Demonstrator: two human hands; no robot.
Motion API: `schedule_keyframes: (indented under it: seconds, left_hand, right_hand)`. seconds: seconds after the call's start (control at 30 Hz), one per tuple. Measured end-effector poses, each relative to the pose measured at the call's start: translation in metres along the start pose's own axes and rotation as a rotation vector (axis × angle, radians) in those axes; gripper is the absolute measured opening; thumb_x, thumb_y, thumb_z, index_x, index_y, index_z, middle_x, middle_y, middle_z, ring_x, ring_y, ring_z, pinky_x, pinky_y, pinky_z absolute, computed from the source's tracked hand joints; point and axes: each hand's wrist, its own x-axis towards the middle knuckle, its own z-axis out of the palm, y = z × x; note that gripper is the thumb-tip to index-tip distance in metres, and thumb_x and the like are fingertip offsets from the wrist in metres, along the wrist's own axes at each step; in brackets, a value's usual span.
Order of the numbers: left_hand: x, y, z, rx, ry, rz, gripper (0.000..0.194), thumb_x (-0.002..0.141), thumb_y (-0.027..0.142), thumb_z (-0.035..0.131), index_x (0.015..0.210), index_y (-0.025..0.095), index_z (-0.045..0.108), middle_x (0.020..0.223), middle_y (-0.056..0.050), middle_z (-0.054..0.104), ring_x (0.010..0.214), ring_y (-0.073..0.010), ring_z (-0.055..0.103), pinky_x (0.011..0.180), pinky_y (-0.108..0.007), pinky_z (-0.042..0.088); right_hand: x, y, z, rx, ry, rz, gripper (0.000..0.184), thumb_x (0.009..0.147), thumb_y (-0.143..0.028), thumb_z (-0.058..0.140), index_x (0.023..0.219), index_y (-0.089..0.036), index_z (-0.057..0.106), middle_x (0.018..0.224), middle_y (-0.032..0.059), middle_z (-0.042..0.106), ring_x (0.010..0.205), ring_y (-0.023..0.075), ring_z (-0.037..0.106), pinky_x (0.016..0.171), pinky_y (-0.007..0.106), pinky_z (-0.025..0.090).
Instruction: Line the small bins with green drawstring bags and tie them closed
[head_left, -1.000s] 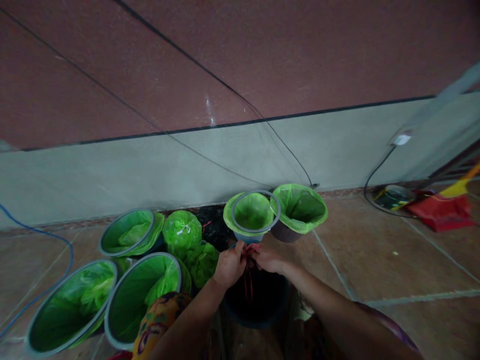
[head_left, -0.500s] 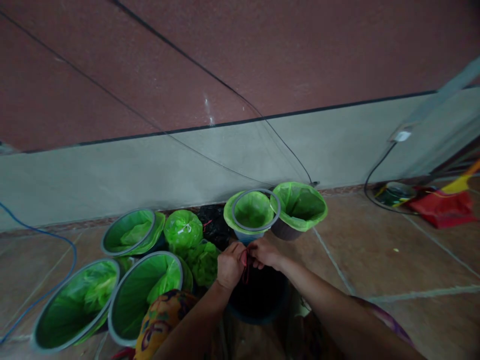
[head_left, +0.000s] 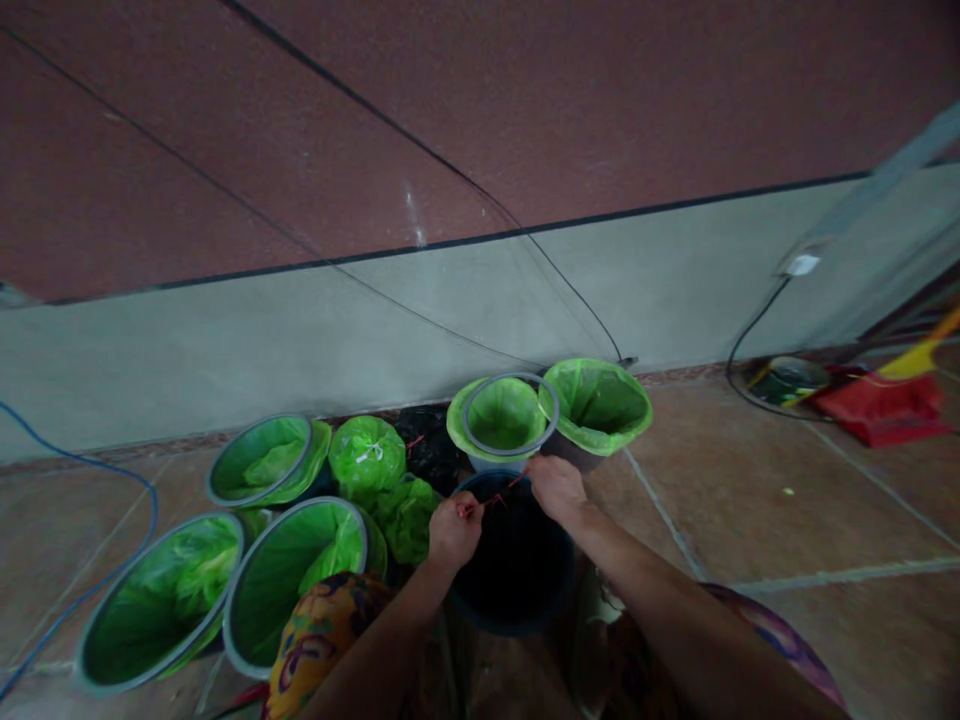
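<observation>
A dark bin (head_left: 517,590) with a black liner stands on the floor right below me. Over its far rim my left hand (head_left: 453,530) and my right hand (head_left: 556,487) are both closed on the ends of a thin red string (head_left: 495,498), which is stretched between them. The hands are a short way apart. Just behind them sit a green-lined bin with a grey ring (head_left: 506,418) and another green-lined bin (head_left: 598,405).
To the left stand three more green-lined bins (head_left: 296,580) (head_left: 161,598) (head_left: 262,463) and tied green bags (head_left: 367,455). A wall runs along the back with black cables (head_left: 570,290). A red dustpan (head_left: 877,410) lies at the right, a blue cable (head_left: 112,480) at the left.
My hands, held together over the bin with the red string bunched between them, have drawn apart, left hand toward me and right hand away, pulling the string taut.
</observation>
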Motion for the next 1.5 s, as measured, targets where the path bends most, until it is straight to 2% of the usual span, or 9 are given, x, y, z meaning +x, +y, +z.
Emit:
schedule_keyframes:
  seconds: [0.27, 0.4, 0.63, 0.73, 0.83, 0.93, 1.13, 1.37, 1.5]
  left_hand:
    - [0.011, 0.014, 0.005, -0.869, -0.036, -0.362, 0.020, 0.071, 0.034, 0.065, 0.061, 0.018, 0.059, 0.062, 0.000, 0.064, 0.054, -0.0113, 0.057, 0.051, -0.023, 0.037]
    - [0.014, 0.023, 0.008, -1.058, -0.076, -0.438, 0.033, 0.065, 0.045, 0.072, 0.064, 0.017, 0.056, 0.068, -0.001, 0.067, 0.047, -0.0081, 0.053, 0.048, -0.022, 0.036]
    - [0.012, 0.026, 0.011, -0.857, -0.205, -0.145, 0.023, 0.062, 0.026, 0.074, 0.081, 0.014, 0.070, 0.068, 0.002, 0.066, 0.060, -0.0101, 0.057, 0.061, -0.023, 0.043]
    - [0.013, 0.022, 0.014, -0.720, -0.191, -0.053, 0.018, 0.073, 0.029, 0.068, 0.081, 0.014, 0.071, 0.065, 0.002, 0.065, 0.057, -0.0100, 0.054, 0.058, -0.023, 0.042]
    - [0.015, 0.016, 0.017, -0.649, -0.164, -0.032, 0.017, 0.081, 0.031, 0.060, 0.076, 0.016, 0.066, 0.061, 0.003, 0.061, 0.054, -0.0100, 0.052, 0.055, -0.023, 0.043]
    - [0.017, 0.012, 0.019, -0.647, -0.174, -0.002, 0.018, 0.085, 0.032, 0.056, 0.075, 0.018, 0.062, 0.061, 0.003, 0.060, 0.053, -0.0104, 0.053, 0.055, -0.023, 0.044]
    - [0.018, 0.010, 0.017, -0.579, -0.127, 0.015, 0.022, 0.084, 0.037, 0.056, 0.078, 0.018, 0.065, 0.059, 0.004, 0.056, 0.050, -0.0095, 0.049, 0.050, -0.022, 0.041]
    - [0.016, 0.008, 0.017, -0.478, -0.083, -0.024, 0.027, 0.086, 0.040, 0.055, 0.077, 0.019, 0.069, 0.051, 0.005, 0.053, 0.040, -0.0087, 0.045, 0.044, -0.022, 0.035]
    - [0.017, 0.006, 0.021, -0.490, -0.069, -0.122, 0.027, 0.086, 0.037, 0.055, 0.067, 0.020, 0.064, 0.049, 0.004, 0.054, 0.040, -0.0095, 0.048, 0.042, -0.021, 0.036]
  right_hand:
    - [0.001, -0.012, -0.003, 0.318, 0.116, -0.135, 0.028, 0.092, -0.016, 0.052, 0.102, -0.019, 0.077, 0.107, 0.0079, 0.078, 0.103, 0.0221, 0.071, 0.094, 0.031, 0.049]
    - [-0.001, -0.019, -0.003, 0.582, 0.103, -0.171, 0.026, 0.085, -0.011, 0.056, 0.096, -0.020, 0.078, 0.102, 0.0047, 0.079, 0.099, 0.0195, 0.071, 0.093, 0.031, 0.050]
    - [-0.002, -0.028, -0.001, 0.758, 0.035, -0.325, 0.024, 0.084, -0.012, 0.055, 0.088, -0.020, 0.077, 0.094, 0.0043, 0.078, 0.090, 0.0187, 0.070, 0.088, 0.031, 0.052]
    - [-0.001, -0.028, 0.004, 0.783, 0.048, -0.301, 0.033, 0.083, -0.012, 0.055, 0.111, -0.017, 0.072, 0.102, 0.0068, 0.077, 0.094, 0.0189, 0.069, 0.092, 0.032, 0.051]
    - [0.000, -0.026, 0.015, 0.757, 0.046, -0.222, 0.061, 0.082, -0.007, 0.048, 0.143, -0.012, 0.047, 0.119, 0.0125, 0.072, 0.103, 0.0193, 0.067, 0.097, 0.034, 0.049]
    - [-0.001, -0.023, 0.026, 0.684, -0.052, -0.243, 0.068, 0.084, -0.006, 0.042, 0.151, -0.011, 0.034, 0.117, 0.0137, 0.072, 0.103, 0.0191, 0.067, 0.097, 0.035, 0.048]
    - [0.000, -0.022, 0.033, 0.661, -0.072, -0.240, 0.055, 0.078, -0.008, 0.051, 0.132, -0.014, 0.056, 0.090, 0.0070, 0.074, 0.085, 0.0186, 0.066, 0.086, 0.032, 0.048]
    - [0.000, -0.026, 0.047, 1.180, -0.241, 0.048, 0.045, 0.071, -0.011, 0.058, 0.116, -0.016, 0.061, 0.065, -0.0040, 0.065, 0.058, 0.0124, 0.059, 0.062, 0.025, 0.048]
    - [-0.003, -0.028, 0.044, 0.922, -0.133, -0.031, 0.044, 0.072, -0.008, 0.056, 0.115, -0.014, 0.062, 0.066, -0.0027, 0.066, 0.063, 0.0139, 0.061, 0.066, 0.025, 0.047]
